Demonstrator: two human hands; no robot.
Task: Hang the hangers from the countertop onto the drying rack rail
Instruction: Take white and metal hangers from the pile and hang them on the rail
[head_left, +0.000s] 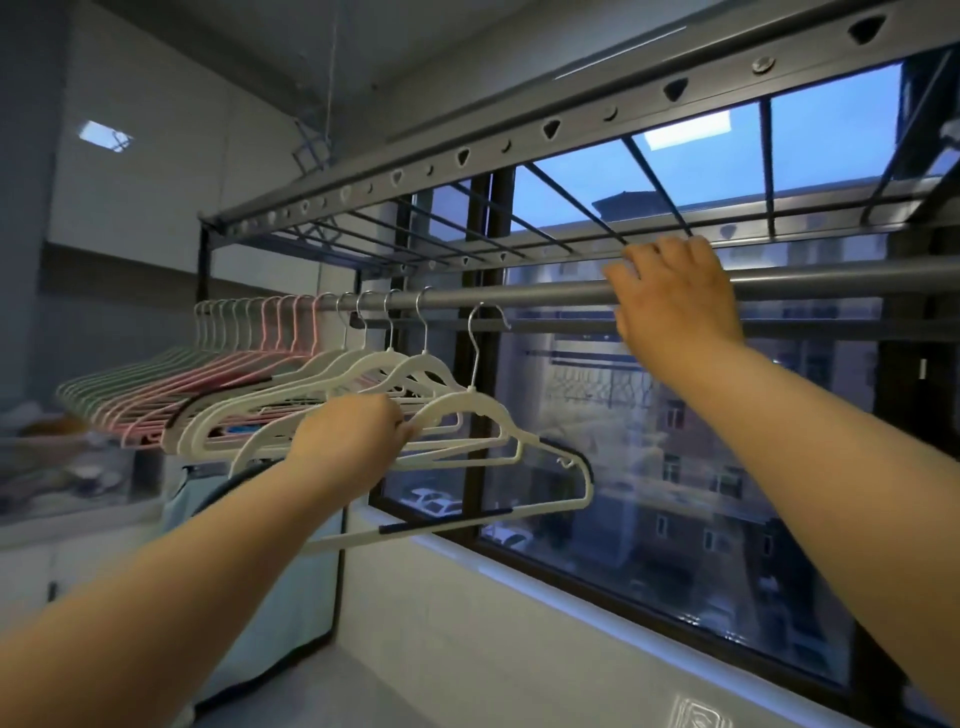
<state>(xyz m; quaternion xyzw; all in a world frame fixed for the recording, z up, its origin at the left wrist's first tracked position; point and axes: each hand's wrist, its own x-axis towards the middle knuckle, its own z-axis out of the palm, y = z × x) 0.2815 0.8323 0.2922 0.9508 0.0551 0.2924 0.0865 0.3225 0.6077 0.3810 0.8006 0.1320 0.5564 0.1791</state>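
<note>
Dusk-blue window (701, 171) fills the right half of the frame, with blurred buildings outside. The grey rail (545, 292) of the drying rack runs across the glass.

At the left middle, the hung hangers (311, 364) are packed in a row by colour: green, then pink, then white. That leaves the rail bare towards the right for new ones.

I see my left hand (345, 434) pinching the near shoulder of the white hanger (470, 402), fingers closed on the plastic. I judge that grip is there to tilt and steer the hook. The hook sits just under the rail, beside the last hung one, and looks not yet over it.

My right hand (675, 296) lies across the rail further right, fingers close together and reaching up over it, probably to steady the bar. I cannot tell whether they curl round it.

Only a pale strip of the worktop (467, 691) shows at the bottom edge.

No brand, label or lettering is readable anywhere.
</note>
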